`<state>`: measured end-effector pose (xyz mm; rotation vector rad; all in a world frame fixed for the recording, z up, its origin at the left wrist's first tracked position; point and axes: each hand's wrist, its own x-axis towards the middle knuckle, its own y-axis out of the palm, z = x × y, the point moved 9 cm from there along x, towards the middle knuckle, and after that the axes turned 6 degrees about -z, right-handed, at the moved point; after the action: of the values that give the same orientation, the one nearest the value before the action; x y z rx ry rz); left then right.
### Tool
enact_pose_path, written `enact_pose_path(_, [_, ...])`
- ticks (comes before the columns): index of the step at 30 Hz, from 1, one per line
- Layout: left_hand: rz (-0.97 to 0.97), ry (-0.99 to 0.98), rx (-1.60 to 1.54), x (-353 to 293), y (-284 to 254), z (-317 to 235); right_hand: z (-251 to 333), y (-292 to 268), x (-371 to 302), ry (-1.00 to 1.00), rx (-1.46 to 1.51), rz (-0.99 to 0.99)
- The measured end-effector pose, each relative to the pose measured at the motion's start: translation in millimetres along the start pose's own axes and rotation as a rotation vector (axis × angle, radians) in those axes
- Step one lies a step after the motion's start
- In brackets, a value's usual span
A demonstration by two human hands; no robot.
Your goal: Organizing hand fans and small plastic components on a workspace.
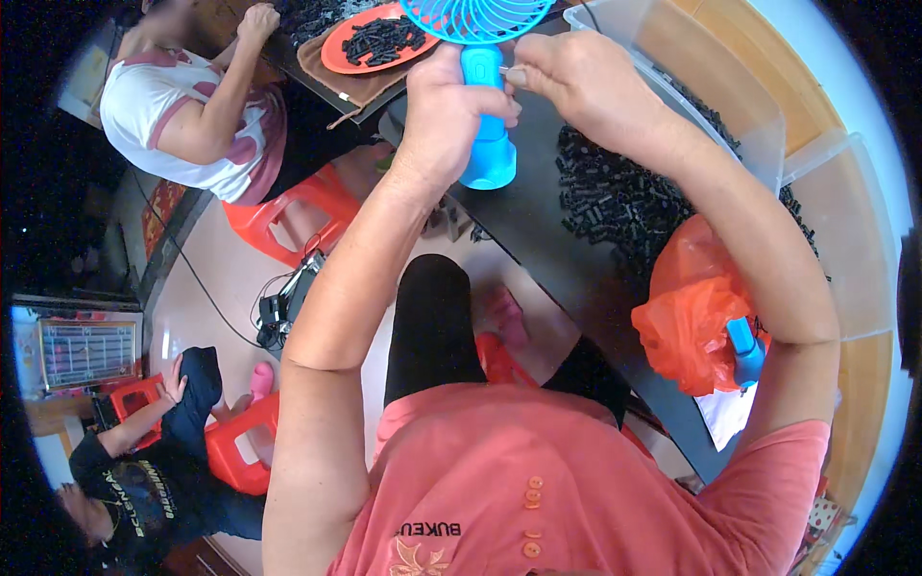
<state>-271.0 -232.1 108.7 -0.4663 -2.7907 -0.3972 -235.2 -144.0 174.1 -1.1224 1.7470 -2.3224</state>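
A bright blue handheld fan [490, 163] is held upright over the dark table, its round grille partly cut off by the upper edge. My left hand [442, 110] is closed around the fan's handle, thumb across the front. Beside the handle, my right hand [586, 86] is closed in a pinch. A small thin pale tip shows between its fingertips and reaches the side of the handle. What the piece is, I cannot make out.
Many small black parts [615, 192] lie heaped on the dark table [523, 211], near clear plastic bins [850, 221]. A red plastic bag [687, 317] sits by my right arm. An orange plate [336, 53] holds black pieces. Two people [182, 115] sit at left.
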Motion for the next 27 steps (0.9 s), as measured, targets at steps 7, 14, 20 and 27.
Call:
enact_pose_path(7, [-0.103,0.026,-0.137,1.1,-0.1,-0.4,-5.7,-0.8,0.2,0.079,0.203,-0.101])
enact_pose_path(14, [-0.096,-0.032,-0.049,-2.5,-2.8,9.7,-15.1,11.0,-0.1,0.106,0.087,0.022])
enact_pose_path(20, [-0.152,-0.046,-0.188,-1.3,-3.8,13.9,-16.9,10.9,-0.8,0.091,0.252,-0.050])
enact_pose_path(27, [-0.176,-0.133,-0.325,-3.6,-1.8,22.4,39.1,-10.5,-18.2,-0.493,-0.406,-0.395])
